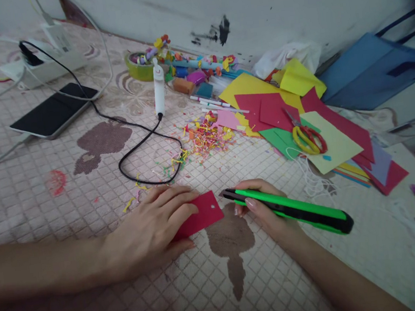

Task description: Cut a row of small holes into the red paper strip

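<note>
On the patterned cloth lies a small red paper tag [208,212] with a small hole near its right end. My left hand [159,225] covers its left part, fingers bent over it and thumb along the near side, holding it down. My right hand [261,207] is closed around a green and black utility knife [290,206]. The knife's tip points left, just beyond the tag's right edge and apart from it. Whether the blade is out is hard to make out.
Paper scraps [209,138] are heaped beyond my hands, near a white corded tool [158,89] with a looped black cable. Coloured paper sheets [269,109] and yellow-red scissors [305,137] lie right. A tablet [54,109] and power strip [46,68] sit left; a blue bag [372,71] stands far right.
</note>
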The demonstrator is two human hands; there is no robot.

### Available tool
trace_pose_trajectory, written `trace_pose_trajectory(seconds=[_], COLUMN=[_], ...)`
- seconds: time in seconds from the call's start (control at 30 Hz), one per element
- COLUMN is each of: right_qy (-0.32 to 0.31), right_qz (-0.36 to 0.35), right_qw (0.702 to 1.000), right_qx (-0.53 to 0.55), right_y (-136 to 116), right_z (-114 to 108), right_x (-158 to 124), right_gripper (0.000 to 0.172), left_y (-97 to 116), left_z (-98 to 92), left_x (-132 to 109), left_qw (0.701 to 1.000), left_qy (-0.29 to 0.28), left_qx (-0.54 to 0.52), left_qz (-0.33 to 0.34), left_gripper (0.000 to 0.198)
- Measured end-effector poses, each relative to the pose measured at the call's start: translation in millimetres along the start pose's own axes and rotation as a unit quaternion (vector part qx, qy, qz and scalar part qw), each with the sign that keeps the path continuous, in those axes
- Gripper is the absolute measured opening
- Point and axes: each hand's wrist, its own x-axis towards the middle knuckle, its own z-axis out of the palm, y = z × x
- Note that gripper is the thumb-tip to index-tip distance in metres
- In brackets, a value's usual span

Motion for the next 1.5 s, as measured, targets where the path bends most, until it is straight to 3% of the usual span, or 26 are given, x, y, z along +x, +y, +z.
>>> trace_pose_trajectory(seconds=[0.17,0.53,0.77,1.27,1.5], right_qy=[0.011,0.048,0.088,0.107,0.092], right_qz=[0.027,0.043,0.056,0.066,0.046], right_qw=[0.999,0.993,0.987,0.976,0.979], right_qx=[0.039,0.095,0.12,0.178,0.173], right_y=[9,-1,-5,-10,-6], right_z=[-4,1,4,5,4], right_x=[-1,8,14,17,15], right_gripper=[0.024,0.023,0.024,0.023,0.021], left_y=[1,0,-4,-7,-12], left_z=[-0.9,-5.4,-3.6,-2.7,-4.2], left_x=[2,1,2,4,6], left_qw=[1.0,0.999,0.999,0.996,0.999], left_qy=[-0.005,-0.015,0.002,0.054,-0.001], left_qx=[-0.004,-0.029,-0.03,0.056,0.036], left_qz=[0.004,0.013,0.022,0.054,0.036], left_gripper=[0.029,0.032,0.032,0.027,0.039])
